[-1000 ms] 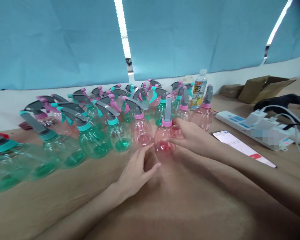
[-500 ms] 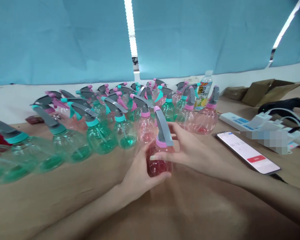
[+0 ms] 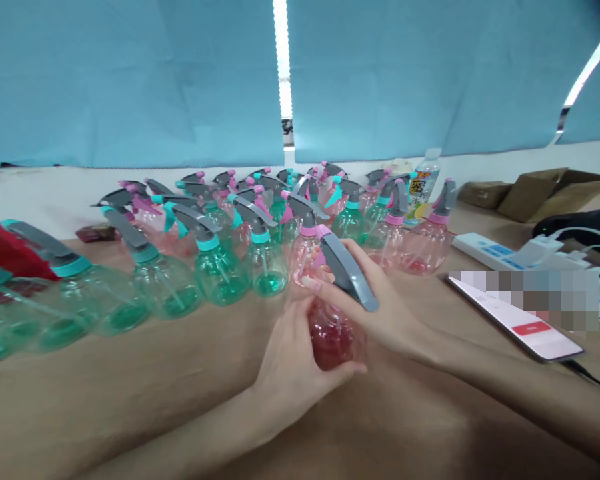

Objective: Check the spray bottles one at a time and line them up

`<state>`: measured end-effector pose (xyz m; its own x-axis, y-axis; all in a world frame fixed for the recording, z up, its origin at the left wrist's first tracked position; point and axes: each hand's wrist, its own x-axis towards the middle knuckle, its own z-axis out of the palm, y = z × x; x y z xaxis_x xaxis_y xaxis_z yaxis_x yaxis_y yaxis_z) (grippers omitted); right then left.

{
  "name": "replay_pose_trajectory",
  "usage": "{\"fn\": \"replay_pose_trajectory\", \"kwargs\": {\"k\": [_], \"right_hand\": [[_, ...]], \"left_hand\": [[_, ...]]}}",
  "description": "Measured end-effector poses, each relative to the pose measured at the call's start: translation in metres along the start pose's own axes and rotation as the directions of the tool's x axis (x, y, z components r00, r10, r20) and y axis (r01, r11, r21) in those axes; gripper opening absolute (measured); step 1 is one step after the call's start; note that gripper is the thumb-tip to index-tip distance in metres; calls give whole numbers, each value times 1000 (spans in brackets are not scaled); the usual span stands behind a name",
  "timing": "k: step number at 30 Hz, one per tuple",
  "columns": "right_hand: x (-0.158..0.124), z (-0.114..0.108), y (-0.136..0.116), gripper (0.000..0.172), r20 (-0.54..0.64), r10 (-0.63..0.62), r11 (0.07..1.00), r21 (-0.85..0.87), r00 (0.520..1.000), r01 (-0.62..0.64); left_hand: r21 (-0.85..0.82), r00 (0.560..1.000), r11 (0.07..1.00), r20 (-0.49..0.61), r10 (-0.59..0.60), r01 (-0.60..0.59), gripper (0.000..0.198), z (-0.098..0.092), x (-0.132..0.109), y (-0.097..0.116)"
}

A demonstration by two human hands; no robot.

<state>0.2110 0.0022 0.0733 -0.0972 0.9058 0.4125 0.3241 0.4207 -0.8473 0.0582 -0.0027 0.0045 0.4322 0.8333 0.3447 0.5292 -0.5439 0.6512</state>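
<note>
A pink spray bottle with a grey trigger head stands nearest to me, red-tinted in its lower part. My left hand is wrapped round its body, thumb across the front near the base. My right hand is closed round the neck just under the head, which hides the collar. Right behind it stands another pink spray bottle. To the left are green spray bottles, one small and upright, another beside it, each with a little green showing at the bottom.
More pink and green spray bottles crowd the back of the table. On the right lie a phone, a white power strip with cables, and an open cardboard box. A labelled drink bottle stands behind. Something red is at far left.
The bottle's grey head has turned, its rear end swinging to the right and towards me. My right hand has moved up from the body to the neck. The view has shifted slightly left.
</note>
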Motion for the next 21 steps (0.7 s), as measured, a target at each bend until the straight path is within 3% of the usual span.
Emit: {"fn": "replay_pose_trajectory", "kwargs": {"k": [5,10,15,21], "right_hand": [[4,8,15,23,-69,-45,994,-98,997,38],[7,-1,27,14,-46,-60,992,-111,997,54],[9,-13,19,13,22,-39,993,-112,999,41],[9,-15,17,4,21,-48,980,-190,999,51]], "left_hand": [[48,999,999,26,20,-21,90,0,-5,-5],[91,984,992,167,67,-83,84,-12,-8,-18],[190,956,973,286,71,-129,75,-20,-8,-23],[279,938,944,339,73,-174,64,-19,-7,-26]]}}
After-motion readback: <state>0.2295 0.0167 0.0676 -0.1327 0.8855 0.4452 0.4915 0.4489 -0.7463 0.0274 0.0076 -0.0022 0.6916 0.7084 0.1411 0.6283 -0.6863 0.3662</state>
